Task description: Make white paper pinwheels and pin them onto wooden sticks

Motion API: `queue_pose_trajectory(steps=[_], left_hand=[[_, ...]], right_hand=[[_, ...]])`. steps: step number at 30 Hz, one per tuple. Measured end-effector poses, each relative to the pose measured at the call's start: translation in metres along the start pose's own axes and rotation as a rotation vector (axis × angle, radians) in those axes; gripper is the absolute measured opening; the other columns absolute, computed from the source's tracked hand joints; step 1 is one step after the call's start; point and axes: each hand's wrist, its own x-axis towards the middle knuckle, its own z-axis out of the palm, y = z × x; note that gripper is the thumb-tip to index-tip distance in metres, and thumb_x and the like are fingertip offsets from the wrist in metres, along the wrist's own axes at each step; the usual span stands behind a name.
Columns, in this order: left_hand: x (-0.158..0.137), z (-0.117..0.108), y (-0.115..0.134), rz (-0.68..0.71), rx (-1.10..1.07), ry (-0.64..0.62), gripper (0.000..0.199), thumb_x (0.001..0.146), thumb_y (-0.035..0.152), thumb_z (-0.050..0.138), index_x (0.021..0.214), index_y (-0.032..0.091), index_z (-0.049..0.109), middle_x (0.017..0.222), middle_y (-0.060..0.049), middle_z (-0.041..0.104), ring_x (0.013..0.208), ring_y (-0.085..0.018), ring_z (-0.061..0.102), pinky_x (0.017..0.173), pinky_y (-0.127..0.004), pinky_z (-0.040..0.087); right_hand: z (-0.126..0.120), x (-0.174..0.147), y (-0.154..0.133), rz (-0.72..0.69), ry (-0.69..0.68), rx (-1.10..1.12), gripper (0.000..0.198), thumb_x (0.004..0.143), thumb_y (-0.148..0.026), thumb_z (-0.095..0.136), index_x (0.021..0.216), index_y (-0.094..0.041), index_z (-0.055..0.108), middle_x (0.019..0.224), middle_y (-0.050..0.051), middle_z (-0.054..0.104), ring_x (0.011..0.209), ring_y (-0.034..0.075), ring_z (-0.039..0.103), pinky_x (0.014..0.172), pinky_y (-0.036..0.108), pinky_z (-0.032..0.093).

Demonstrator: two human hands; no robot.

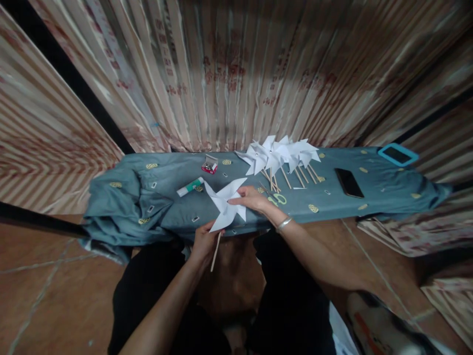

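Observation:
A white paper pinwheel (226,206) on a thin wooden stick (215,252) is held over the front edge of the cloth-covered bench. My left hand (204,241) is closed around the stick just below the paper blades, which hide some of its fingers. With thumb and fingers, my right hand (250,198) grips the pinwheel near its centre and right blade. Just beyond the right hand lie scissors (280,198) with pale green handles. Left of the pinwheel is a glue stick (191,187) with a green and white body. Behind it stands an opened small box of metal pins (210,164).
Several finished pinwheels (279,153) lie overlapping along the back of the bench (166,170), sticks toward me. A dark phone (349,183) and a blue-framed tablet (398,155) lie on the right. A pleated curtain (229,74) hangs behind.

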Motion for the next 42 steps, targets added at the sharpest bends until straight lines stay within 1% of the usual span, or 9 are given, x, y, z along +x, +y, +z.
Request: queue_pose_trajectory(steps=[3,5,7,14,22,26,30,37,42], left_hand=[[-0.004,0.005,-0.001,-0.082,-0.086,0.009,0.017,0.045,0.011,0.08,0.061,0.013,0.072,0.045,0.003,0.056,0.043,-0.007,0.045,0.043,-0.018,0.035],[-0.005,0.008,-0.002,-0.129,-0.143,0.026,0.011,0.053,0.005,0.075,0.06,0.012,0.071,0.046,0.002,0.057,0.043,-0.006,0.046,0.044,-0.016,0.037],[-0.004,0.01,-0.003,-0.173,-0.194,0.042,0.012,0.059,-0.001,0.069,0.061,0.011,0.071,0.049,0.001,0.059,0.044,-0.005,0.049,0.046,-0.014,0.041],[-0.004,0.011,-0.007,-0.27,-0.29,0.066,0.02,0.074,-0.005,0.057,0.065,0.008,0.07,0.055,-0.004,0.063,0.045,-0.006,0.054,0.045,-0.013,0.045],[-0.001,0.011,-0.011,-0.285,-0.329,0.071,0.018,0.078,-0.001,0.058,0.067,0.007,0.069,0.053,-0.003,0.061,0.044,-0.006,0.054,0.044,-0.012,0.044],[-0.001,0.01,-0.013,-0.293,-0.333,0.076,0.014,0.074,-0.001,0.062,0.067,0.008,0.07,0.056,-0.003,0.062,0.045,-0.005,0.054,0.045,-0.013,0.045],[-0.002,0.011,-0.013,-0.303,-0.339,0.07,0.013,0.073,-0.001,0.064,0.07,0.009,0.071,0.058,-0.003,0.063,0.047,-0.005,0.054,0.046,-0.012,0.046],[-0.003,0.01,-0.015,-0.351,-0.332,0.016,0.019,0.082,0.003,0.058,0.066,0.007,0.069,0.057,-0.005,0.062,0.047,-0.005,0.055,0.045,-0.013,0.045],[-0.002,0.009,-0.015,-0.365,-0.316,-0.018,0.01,0.074,0.005,0.066,0.065,0.008,0.068,0.054,-0.003,0.06,0.043,-0.005,0.05,0.041,-0.014,0.039]], right_hand=[[-0.006,0.007,-0.01,0.032,-0.028,-0.271,0.034,0.059,-0.046,0.08,0.068,-0.015,0.069,0.067,-0.001,0.066,0.067,0.015,0.059,0.058,0.023,0.037],[-0.007,0.012,-0.016,0.05,-0.053,-0.441,0.029,0.061,-0.041,0.081,0.066,-0.015,0.069,0.066,-0.001,0.065,0.068,0.015,0.058,0.056,0.023,0.033],[-0.005,0.015,-0.021,0.062,-0.083,-0.59,0.025,0.063,-0.037,0.08,0.066,-0.015,0.069,0.068,0.0,0.065,0.069,0.016,0.059,0.056,0.023,0.03],[0.0,0.022,-0.029,0.074,-0.184,-0.893,0.027,0.07,-0.041,0.075,0.079,-0.016,0.071,0.083,0.004,0.07,0.076,0.017,0.061,0.056,0.023,0.03],[-0.006,0.026,-0.029,0.068,-0.237,-0.952,0.034,0.073,-0.05,0.071,0.083,-0.018,0.073,0.083,0.002,0.07,0.073,0.015,0.06,0.056,0.023,0.032],[-0.006,0.028,-0.029,0.081,-0.237,-0.948,0.039,0.071,-0.055,0.072,0.083,-0.018,0.072,0.083,0.003,0.07,0.071,0.016,0.06,0.055,0.024,0.032],[-0.004,0.032,-0.028,0.095,-0.238,-0.954,0.038,0.068,-0.05,0.077,0.087,-0.017,0.072,0.087,0.005,0.07,0.074,0.017,0.061,0.056,0.024,0.034],[-0.006,0.037,-0.025,0.093,-0.291,-0.951,0.039,0.069,-0.045,0.077,0.093,-0.016,0.069,0.089,0.004,0.069,0.075,0.016,0.059,0.058,0.023,0.034],[-0.007,0.04,-0.024,0.087,-0.333,-0.949,0.039,0.069,-0.046,0.076,0.092,-0.015,0.069,0.088,0.004,0.067,0.073,0.015,0.057,0.057,0.022,0.033]])
